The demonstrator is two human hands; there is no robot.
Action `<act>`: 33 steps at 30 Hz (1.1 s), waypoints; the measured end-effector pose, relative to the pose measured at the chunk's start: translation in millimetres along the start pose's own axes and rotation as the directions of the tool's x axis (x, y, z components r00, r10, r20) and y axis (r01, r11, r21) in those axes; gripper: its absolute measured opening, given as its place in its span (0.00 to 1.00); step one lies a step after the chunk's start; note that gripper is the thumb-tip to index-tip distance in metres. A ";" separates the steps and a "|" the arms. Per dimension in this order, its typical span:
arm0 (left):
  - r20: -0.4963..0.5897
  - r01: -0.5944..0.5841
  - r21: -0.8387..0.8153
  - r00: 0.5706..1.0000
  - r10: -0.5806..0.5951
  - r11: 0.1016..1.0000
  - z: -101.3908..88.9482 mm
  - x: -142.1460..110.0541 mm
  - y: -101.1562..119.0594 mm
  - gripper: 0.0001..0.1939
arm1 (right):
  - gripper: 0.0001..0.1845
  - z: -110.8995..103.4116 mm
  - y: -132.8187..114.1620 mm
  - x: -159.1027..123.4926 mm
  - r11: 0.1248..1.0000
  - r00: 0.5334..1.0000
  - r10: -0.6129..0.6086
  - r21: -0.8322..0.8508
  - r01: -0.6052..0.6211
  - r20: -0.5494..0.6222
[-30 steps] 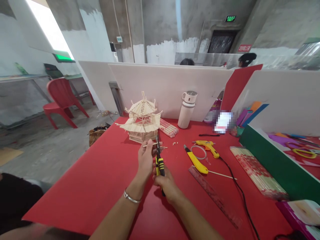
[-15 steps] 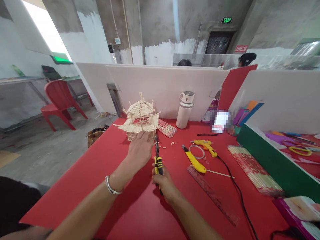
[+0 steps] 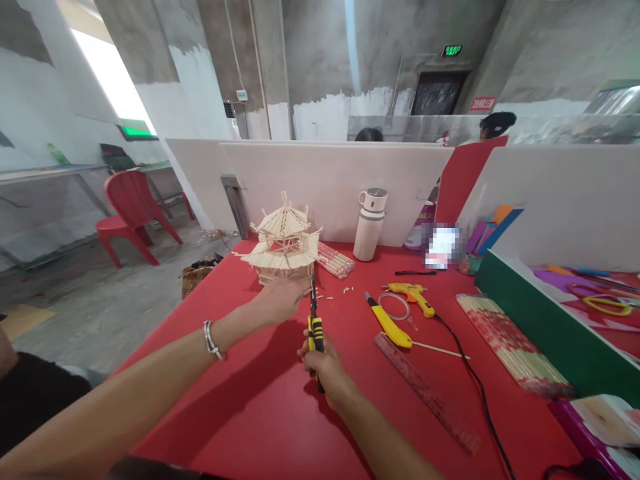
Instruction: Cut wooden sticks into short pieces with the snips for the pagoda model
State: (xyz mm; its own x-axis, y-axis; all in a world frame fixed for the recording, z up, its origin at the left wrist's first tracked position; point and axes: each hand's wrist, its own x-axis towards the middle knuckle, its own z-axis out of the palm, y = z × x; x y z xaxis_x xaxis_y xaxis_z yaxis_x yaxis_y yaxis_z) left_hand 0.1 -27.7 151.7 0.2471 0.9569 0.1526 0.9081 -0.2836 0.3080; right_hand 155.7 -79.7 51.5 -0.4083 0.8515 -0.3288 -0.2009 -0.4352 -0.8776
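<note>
Two tiers of thin sticks make up the stick pagoda model (image 3: 283, 241), which stands toward the far left of the red counter (image 3: 240, 407), close to the white partition (image 3: 330, 180). The left hand (image 3: 280, 299) reaches out to its base with the fingers loosely extended; whether it pinches a small stick piece cannot be told. The right hand (image 3: 324, 367) is closed around the yellow-and-black handles of the cutting pliers (image 3: 314, 319), whose tip points up toward the model, just beside the left fingertips.

The model looks light and fragile, so a push from the left hand could likely shift it or snap an eave; the pliers' tip, being so near, could catch the roof or nick the fingers. Cut stick bits (image 3: 345, 290) lie scattered by the base and might get swept off.

To the right lie a yellow utility knife (image 3: 390, 323), a roll of wire (image 3: 394, 305), a yellow glue gun (image 3: 411, 293) with its black cord trailing toward the near edge, a ruler (image 3: 425, 393) and packs of sticks (image 3: 510, 347). A white flask (image 3: 369, 223) stands at the partition. Beyond are bare concrete walls, a red plastic chair (image 3: 131, 210) on the floor, and other people's heads behind the divider.
</note>
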 end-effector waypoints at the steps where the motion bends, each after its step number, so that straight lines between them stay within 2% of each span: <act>1: 0.025 -0.007 -0.001 1.000 0.007 1.000 -2.4 -0.5 -1.8 0.07 | 0.26 0.1 1.0 -0.8 0.999 0.999 0.015 0.030 -0.016 0.028; 5: 0.100 -0.031 0.013 0.995 0.030 0.999 -8.7 -3.1 -9.6 0.08 | 0.28 0.0 4.9 -4.6 0.996 0.992 0.059 0.063 -0.066 0.109; 11: 0.077 -0.002 0.063 0.997 -0.003 0.998 3.8 -7.6 -16.2 0.08 | 0.28 2.0 7.4 -8.8 0.970 0.980 0.141 0.180 -0.166 0.143; 17: 0.109 0.019 -0.155 0.994 -0.002 0.988 8.3 0.5 -20.9 0.12 | 0.27 4.6 2.7 -10.5 0.949 0.975 0.176 0.239 -0.204 0.135; 25: 0.104 0.069 -0.445 0.994 -0.025 0.893 11.0 5.2 -27.7 0.15 | 0.27 3.2 1.3 -11.5 0.942 0.969 0.193 0.248 -0.228 0.155; 33: 0.113 0.105 -0.437 0.992 -0.062 0.893 14.4 5.3 -28.8 0.15 | 0.26 1.6 2.6 -10.2 0.937 0.966 0.199 0.257 -0.237 0.166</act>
State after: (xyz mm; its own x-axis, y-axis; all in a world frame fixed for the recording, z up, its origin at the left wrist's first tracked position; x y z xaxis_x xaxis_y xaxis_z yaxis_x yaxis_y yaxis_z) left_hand -19.9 -13.6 130.1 0.2268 0.9736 0.0265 0.6894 -0.1797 0.7017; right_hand 157.9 -90.0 53.2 -0.5825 0.6871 -0.4343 -0.3200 -0.6850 -0.6545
